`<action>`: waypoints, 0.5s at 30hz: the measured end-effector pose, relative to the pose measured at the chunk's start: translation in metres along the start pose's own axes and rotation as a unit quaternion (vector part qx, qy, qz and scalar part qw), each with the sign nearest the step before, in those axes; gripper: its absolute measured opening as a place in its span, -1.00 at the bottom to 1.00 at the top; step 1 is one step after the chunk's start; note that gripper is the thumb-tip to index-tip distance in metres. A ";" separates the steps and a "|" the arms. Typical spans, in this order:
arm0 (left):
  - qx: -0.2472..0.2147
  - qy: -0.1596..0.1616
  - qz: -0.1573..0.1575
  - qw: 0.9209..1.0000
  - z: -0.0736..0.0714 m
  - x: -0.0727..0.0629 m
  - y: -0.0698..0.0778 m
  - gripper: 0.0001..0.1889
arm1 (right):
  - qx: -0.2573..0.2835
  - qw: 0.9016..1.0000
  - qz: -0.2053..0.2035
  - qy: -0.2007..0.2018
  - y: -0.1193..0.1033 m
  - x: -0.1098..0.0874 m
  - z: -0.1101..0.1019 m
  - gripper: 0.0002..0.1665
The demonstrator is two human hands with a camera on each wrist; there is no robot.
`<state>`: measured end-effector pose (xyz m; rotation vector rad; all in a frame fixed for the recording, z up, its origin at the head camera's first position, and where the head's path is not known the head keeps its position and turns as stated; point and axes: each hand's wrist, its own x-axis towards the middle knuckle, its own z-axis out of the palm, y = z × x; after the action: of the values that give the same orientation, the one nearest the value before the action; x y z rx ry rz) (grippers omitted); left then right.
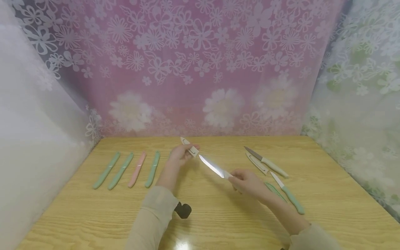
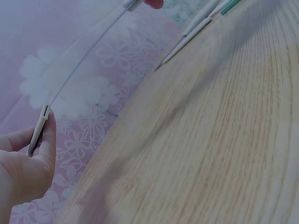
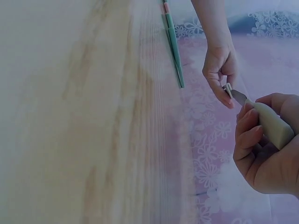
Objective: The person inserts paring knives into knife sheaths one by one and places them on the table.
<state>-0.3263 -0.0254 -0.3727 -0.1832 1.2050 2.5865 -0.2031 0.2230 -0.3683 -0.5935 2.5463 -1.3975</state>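
Observation:
My left hand [image 1: 179, 155] pinches a cream knife sheath [image 1: 193, 151] between thumb and fingers above the back of the table. In the left wrist view the slot of the sheath [image 2: 43, 119] faces the blade. The right hand [image 1: 248, 183] grips a kitchen knife by its cream handle [image 3: 272, 125], with the bare shiny blade [image 1: 211, 167] pointing up and left. Its tip comes right at the sheath's mouth. Both hands are raised over the wooden table [image 1: 206, 222], and a shadow falls below them.
On the left lie several sheathed knives in a row, green ones [image 1: 106, 171] and a pink one [image 1: 136, 170]. At right are a cream knife [image 1: 275, 167] and its sheath [image 1: 256, 163], plus a green knife [image 1: 293, 199] and green sheath [image 1: 275, 191]. Floral curtains [image 1: 193, 69] hang around the table.

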 end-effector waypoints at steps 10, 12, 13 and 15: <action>0.033 -0.017 0.004 0.999 0.004 -0.004 -0.004 -0.57 | 0.004 1.000 0.002 0.001 -0.002 0.001 0.003 -0.65; 0.041 -0.015 0.007 0.999 0.005 -0.005 -0.005 -0.57 | 0.005 1.000 0.014 0.008 0.000 0.002 0.005 -0.62; 0.044 -0.014 0.009 0.999 0.005 -0.005 -0.005 -0.58 | 0.005 1.000 0.020 0.012 0.000 0.002 0.006 -0.61; 0.045 -0.010 0.011 0.999 0.006 -0.005 -0.006 -0.58 | 0.006 0.999 0.028 0.020 0.001 0.003 0.009 -0.60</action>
<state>-0.3199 -0.0184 -0.3723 -0.1262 1.3207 2.5402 -0.2031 0.2150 -0.3739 -0.4940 2.5626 -1.4187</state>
